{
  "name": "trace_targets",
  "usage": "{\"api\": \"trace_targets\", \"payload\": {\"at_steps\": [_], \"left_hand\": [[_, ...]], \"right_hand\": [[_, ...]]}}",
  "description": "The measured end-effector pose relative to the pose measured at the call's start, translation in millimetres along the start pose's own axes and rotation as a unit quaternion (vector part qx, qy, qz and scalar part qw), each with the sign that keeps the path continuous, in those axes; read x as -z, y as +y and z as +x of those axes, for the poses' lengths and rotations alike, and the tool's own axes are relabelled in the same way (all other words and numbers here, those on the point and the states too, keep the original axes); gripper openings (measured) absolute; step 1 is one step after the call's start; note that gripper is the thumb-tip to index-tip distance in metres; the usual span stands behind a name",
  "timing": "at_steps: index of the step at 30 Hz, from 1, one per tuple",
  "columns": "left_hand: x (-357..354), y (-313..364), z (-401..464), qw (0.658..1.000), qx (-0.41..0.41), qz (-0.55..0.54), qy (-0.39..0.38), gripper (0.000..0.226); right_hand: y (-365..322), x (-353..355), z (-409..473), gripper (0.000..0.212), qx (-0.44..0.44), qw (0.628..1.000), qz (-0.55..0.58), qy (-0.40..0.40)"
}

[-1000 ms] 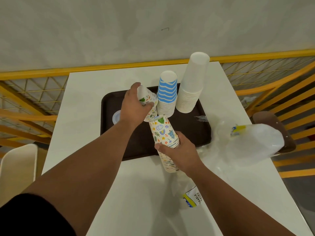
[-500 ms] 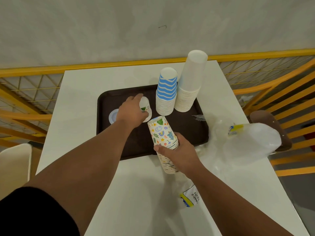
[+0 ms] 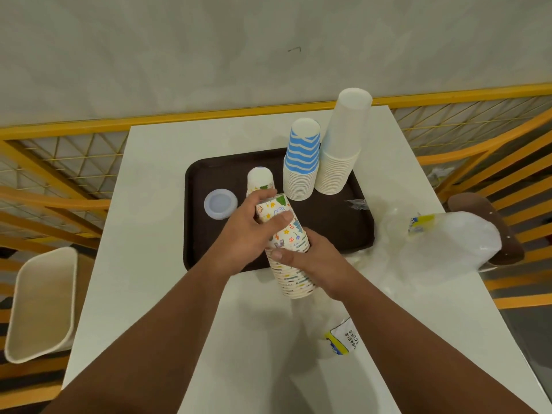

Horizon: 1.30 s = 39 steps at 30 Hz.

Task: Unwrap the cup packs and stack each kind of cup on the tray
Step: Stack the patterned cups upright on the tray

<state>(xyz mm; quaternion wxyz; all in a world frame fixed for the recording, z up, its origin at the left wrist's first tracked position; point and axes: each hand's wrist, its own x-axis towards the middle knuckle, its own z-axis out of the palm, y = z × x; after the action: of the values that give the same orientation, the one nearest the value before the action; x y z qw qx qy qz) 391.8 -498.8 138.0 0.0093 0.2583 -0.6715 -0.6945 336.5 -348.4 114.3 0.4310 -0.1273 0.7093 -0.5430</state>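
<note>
Left hand (image 3: 251,222) grips top of patterned cup stack (image 3: 288,246); right hand (image 3: 310,258) grips its middle. Stack axis tilts far-left toward tray (image 3: 337,231). Small patterned pile (image 3: 260,179) stands just beyond left hand, nearer it. Striped stack (image 3: 301,162), white stack (image 3: 343,138) far right.

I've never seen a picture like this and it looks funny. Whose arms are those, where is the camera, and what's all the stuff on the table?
The arms belong to a person wearing a camera on the head, so you see what they see, looking down. Both hands hold one stack of colourful patterned cups: the left hand grips its top, the right hand grips lower down. On the white table lies a dark brown tray. On it stand a blue striped cup stack, a taller plain white cup stack, a small patterned cup pile and a round pale lid. Empty plastic wrappers lie to the right.
</note>
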Motion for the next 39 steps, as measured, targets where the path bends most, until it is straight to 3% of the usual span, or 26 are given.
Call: {"api": "trace_targets", "payload": {"at_steps": [2, 6, 9, 11, 15, 24, 29, 36, 39], "left_hand": [[-3.1, 2.5, -1.3, 0.999, -0.005, 0.008, 0.042, 0.045], [-9.0, 6.7, 6.8, 0.987, -0.023, 0.041, 0.152, 0.047], [5.7, 25.2, 22.7, 0.969, -0.083, 0.02, 0.233, 0.056], [17.7, 40.4, 35.4, 0.955, -0.138, 0.064, 0.256, 0.059], [24.6, 41.8, 67.3, 0.936, -0.178, 0.204, 0.223, 0.056], [19.3, -10.3, 102.3, 0.875, -0.125, 0.427, 0.192, 0.037], [17.4, -15.2, 109.1, 0.854, -0.158, 0.452, 0.202, 0.048], [22.1, -8.5, 118.9, 0.815, -0.144, 0.544, 0.137, 0.043], [20.5, 6.0, 102.8, 0.841, -0.181, 0.483, 0.163, 0.036]], "right_hand": [[0.3, -6.6, 3.3, 0.05, 0.007, 0.998, -0.035, 0.042], [-1.1, -14.1, 8.4, 0.061, 0.026, 0.982, -0.132, 0.136], [2.8, -9.7, 8.1, 0.063, 0.015, 0.977, -0.147, 0.155], [6.4, -6.4, 6.9, 0.061, -0.003, 0.98, -0.131, 0.152], [9.2, -1.6, 5.4, 0.06, -0.011, 0.984, -0.11, 0.143], [20.0, 11.5, 1.6, 0.059, -0.026, 0.984, -0.121, 0.131], [23.9, 15.6, 0.1, 0.057, -0.031, 0.983, -0.131, 0.123], [21.7, 14.7, 3.8, 0.056, -0.025, 0.982, -0.138, 0.124], [17.5, 15.6, 8.6, 0.053, -0.023, 0.988, -0.083, 0.127]]}}
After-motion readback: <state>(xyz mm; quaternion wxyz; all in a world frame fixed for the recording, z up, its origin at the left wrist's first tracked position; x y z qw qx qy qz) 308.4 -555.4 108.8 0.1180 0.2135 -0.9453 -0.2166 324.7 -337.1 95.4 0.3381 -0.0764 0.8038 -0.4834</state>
